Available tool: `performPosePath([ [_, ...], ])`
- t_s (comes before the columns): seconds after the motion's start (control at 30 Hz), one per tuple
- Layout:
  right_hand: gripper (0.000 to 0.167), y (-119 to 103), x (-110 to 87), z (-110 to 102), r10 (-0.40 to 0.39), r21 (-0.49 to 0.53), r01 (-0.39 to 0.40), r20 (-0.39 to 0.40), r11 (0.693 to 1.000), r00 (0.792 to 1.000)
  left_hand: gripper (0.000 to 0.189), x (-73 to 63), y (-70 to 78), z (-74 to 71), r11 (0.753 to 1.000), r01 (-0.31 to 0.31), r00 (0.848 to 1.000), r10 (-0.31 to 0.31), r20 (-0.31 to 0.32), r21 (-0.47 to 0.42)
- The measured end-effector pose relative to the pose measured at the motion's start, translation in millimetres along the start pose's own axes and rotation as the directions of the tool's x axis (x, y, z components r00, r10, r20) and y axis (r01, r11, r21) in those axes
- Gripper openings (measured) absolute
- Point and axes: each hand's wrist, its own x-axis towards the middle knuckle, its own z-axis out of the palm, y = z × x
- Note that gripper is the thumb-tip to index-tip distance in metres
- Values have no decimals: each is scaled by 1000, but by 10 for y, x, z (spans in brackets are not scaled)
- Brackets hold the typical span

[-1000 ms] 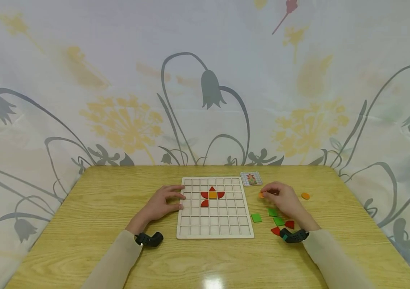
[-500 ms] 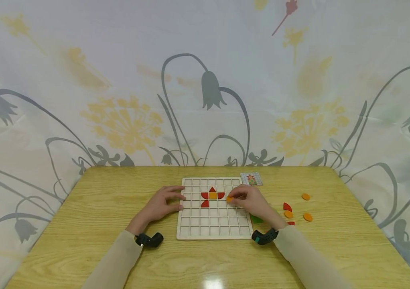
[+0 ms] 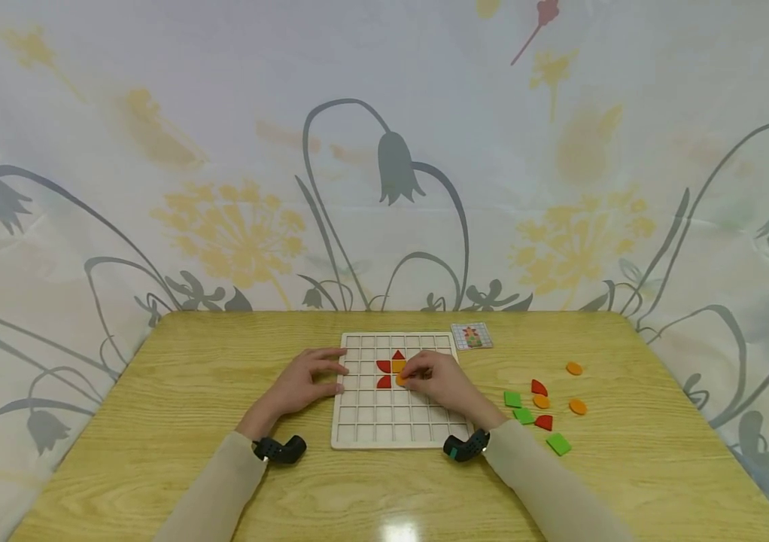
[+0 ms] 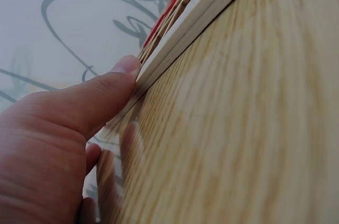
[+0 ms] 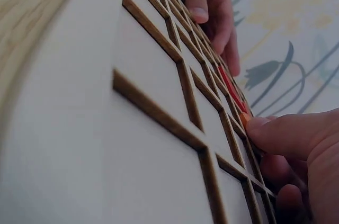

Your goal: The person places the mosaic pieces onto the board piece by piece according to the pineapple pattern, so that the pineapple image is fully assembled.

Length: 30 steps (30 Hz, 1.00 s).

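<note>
A white grid board (image 3: pixel 384 433) lies flat on the table. My right hand (image 3: pixel 444 384) is over its middle and pinches an orange disc (image 3: pixel 401 381) at a cell just below the yellow-orange square (image 3: pixel 399 366). In the right wrist view the thumb is on the orange disc (image 5: pixel 244 119). Red pieces fill nearby cells: a triangle (image 3: pixel 398 354) and two quarter circles on the left, one (image 3: pixel 383 366) above the other (image 3: pixel 384 382). My left hand (image 3: pixel 298 382) touches the board's left edge, fingers spread; in the left wrist view its thumb (image 4: pixel 124 68) is against the board's side.
Right of the board lie loose pieces: several orange discs (image 3: pixel 577 406), green squares (image 3: pixel 558 443) and red quarter circles (image 3: pixel 543 422). A small picture card (image 3: pixel 472 336) is at the board's upper right corner. A patterned cloth (image 3: pixel 249 150) stands behind the table.
My right hand has moved left from the loose pieces onto the board, carrying the orange disc between its fingertips. The left hand has stayed in place.
</note>
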Motion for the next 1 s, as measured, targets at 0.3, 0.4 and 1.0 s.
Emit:
performPosePath([
  [0.3,8,4,-12,26,-5,-37,4,-16,999,1000,25,1,9,-13,1000,-12,1000,12,3,1],
  [0.4,7,19,-13,33,-10,-44,9,-19,999,1000,25,0,2,-13,1000,-16,1000,16,-1,3],
  [1.0,9,3,-18,38,0,-49,0,-7,999,1000,27,4,9,-11,1000,-19,1000,19,1,9],
])
